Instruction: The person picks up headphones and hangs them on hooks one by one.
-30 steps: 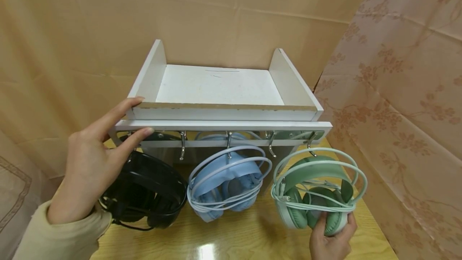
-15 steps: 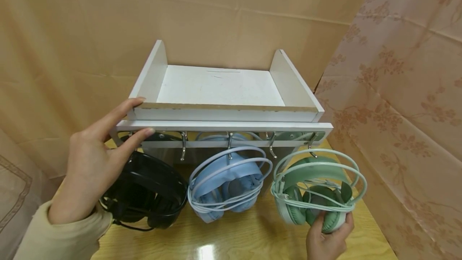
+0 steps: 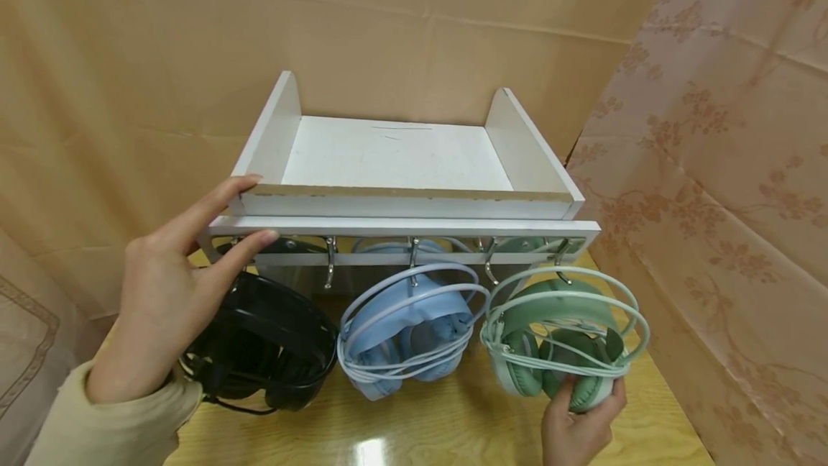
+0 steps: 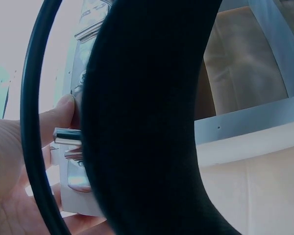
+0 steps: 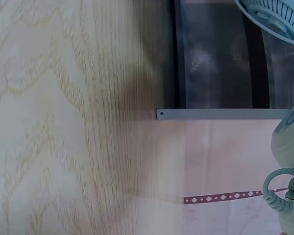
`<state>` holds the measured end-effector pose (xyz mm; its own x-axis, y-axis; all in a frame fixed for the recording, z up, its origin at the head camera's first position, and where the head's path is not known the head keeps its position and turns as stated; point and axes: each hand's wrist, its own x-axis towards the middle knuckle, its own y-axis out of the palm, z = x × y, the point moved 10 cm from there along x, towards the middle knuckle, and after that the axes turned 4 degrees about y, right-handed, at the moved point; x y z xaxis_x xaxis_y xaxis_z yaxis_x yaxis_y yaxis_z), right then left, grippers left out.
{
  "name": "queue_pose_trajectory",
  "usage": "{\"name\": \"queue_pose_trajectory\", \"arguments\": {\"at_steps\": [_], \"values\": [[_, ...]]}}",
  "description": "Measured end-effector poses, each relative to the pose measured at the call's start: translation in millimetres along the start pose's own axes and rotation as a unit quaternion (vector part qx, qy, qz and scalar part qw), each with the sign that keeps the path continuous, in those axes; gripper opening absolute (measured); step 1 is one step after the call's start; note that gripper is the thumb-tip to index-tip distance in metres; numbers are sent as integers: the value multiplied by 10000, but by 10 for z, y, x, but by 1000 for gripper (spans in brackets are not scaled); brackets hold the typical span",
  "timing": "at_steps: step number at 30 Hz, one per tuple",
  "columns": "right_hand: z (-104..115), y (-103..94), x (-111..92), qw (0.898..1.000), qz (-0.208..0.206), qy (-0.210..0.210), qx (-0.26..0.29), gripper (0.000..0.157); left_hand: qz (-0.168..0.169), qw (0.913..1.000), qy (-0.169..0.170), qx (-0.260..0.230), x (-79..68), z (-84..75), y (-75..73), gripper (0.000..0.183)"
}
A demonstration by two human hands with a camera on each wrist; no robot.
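Note:
My left hand [image 3: 162, 293] grips the left end of the white shelf rack [image 3: 401, 206], thumb on the hook rail and other fingers at the top edge and behind. Green headphones [image 3: 540, 313] with a wound cable hang at the rightmost hook [image 3: 561, 261]. My right hand [image 3: 578, 426] holds their lower right ear cup between thumb and fingers. Blue headphones [image 3: 388, 326] hang from the middle hook, and black headphones [image 3: 278, 322] hang below my left hand. In the left wrist view the black headband [image 4: 142, 117] covers much of the rack; the right wrist view barely catches my right hand.
Two bare hooks [image 3: 330, 265] [image 3: 490, 265] flank the blue headphones. Low side walls [image 3: 527, 142] border the rack's top shelf. Beneath is a wooden table [image 3: 440, 430]. Beige cloth [image 3: 420, 34] hangs behind, and flowered cloth [image 3: 731, 164] stands along the right.
The right hand has shifted a little left with the green headphones' ear cup, swinging the headphones slightly left. My left hand keeps its grip on the rack.

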<state>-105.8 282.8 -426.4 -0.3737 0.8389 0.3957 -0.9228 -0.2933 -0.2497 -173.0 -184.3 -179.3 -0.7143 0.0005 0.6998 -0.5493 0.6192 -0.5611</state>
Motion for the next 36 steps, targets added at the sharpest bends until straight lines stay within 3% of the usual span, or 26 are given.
{"name": "queue_pose_trajectory", "arguments": {"at_steps": [4, 10, 19, 26, 32, 36], "values": [[-11, -9, 2, 10000, -48, -23, -25, 52, 75, 9998, -156, 12, -10, 20, 7, 61], [-31, 24, -25, 10000, 66, 31, -51, 52, -29, 10000, 71, 8, 0, -24, 2, 60], [-59, 87, -35, 9997, 217, 78, 12, 53, -56, 9999, 102, -6, -4, -21, 3, 60], [-70, 163, -55, 9988, 472, 7, 156, 55, 107, 9998, -183, -29, -16, 28, 33, 61], [-19, 193, -42, 9972, 687, -278, 80, 57, 53, 9997, -223, -37, -18, 37, 21, 61], [-21, 217, -30, 9962, 848, -181, 105, 59, 67, 9997, -250, -28, -20, 43, 19, 61]]}}
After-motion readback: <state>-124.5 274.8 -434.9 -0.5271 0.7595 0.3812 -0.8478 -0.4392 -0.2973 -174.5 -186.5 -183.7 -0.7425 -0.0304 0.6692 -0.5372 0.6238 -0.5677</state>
